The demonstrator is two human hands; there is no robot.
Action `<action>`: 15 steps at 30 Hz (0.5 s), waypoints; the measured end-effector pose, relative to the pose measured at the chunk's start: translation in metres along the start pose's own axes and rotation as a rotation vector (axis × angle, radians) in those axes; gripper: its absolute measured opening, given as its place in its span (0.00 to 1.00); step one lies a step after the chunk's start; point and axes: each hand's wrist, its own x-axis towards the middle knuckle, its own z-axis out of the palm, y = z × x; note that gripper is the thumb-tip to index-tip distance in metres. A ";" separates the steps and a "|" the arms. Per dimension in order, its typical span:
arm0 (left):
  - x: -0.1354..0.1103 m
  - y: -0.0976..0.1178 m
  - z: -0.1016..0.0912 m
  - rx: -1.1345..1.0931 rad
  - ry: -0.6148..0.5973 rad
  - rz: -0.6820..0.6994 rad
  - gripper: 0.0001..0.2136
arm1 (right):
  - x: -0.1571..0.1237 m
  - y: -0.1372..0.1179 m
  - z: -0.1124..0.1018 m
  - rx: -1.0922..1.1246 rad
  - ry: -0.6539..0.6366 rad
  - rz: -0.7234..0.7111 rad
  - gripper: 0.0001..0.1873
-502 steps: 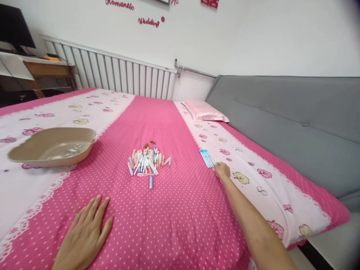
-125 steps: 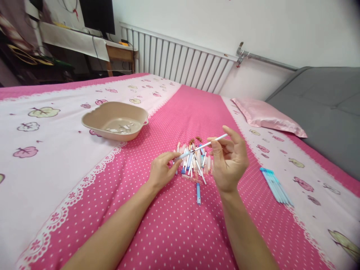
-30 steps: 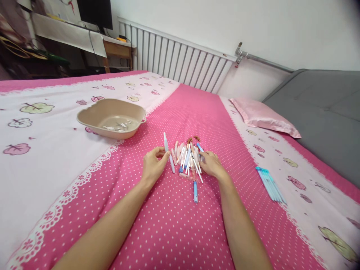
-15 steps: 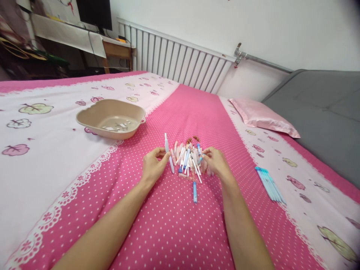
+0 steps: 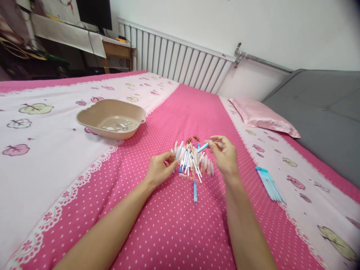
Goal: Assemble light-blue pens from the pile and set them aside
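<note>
A heap of pen parts [image 5: 191, 165], with white, pink and pale blue tubes, lies on the pink dotted bedspread. My left hand [image 5: 161, 168] is at the heap's left edge, thumb and fingers closed on a pale bluish-white pen barrel [image 5: 179, 150], partly hidden by the fingers. Above the heap's right side, my right hand [image 5: 225, 154] pinches a light blue pen barrel [image 5: 203, 147] that slants down to the left. Nearer to me, a single blue pen piece [image 5: 195, 192] lies apart from the heap. Small brown bits [image 5: 196, 138] lie at its far edge.
A beige basin [image 5: 112, 112] with small whitish pieces inside stands to the left. To the right lies a row of light blue pens [image 5: 270, 184]. Farther back are a pink pillow [image 5: 263, 117], a grey headboard [image 5: 320, 108] and a white radiator [image 5: 174, 56].
My right hand has lifted the light blue barrel up and to the right from the heap. My left hand has shifted slightly right and down, bringing the pale barrel over the heap's left side.
</note>
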 end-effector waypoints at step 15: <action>-0.002 0.007 -0.002 0.093 -0.160 0.094 0.10 | -0.015 -0.033 0.002 0.130 0.028 -0.163 0.12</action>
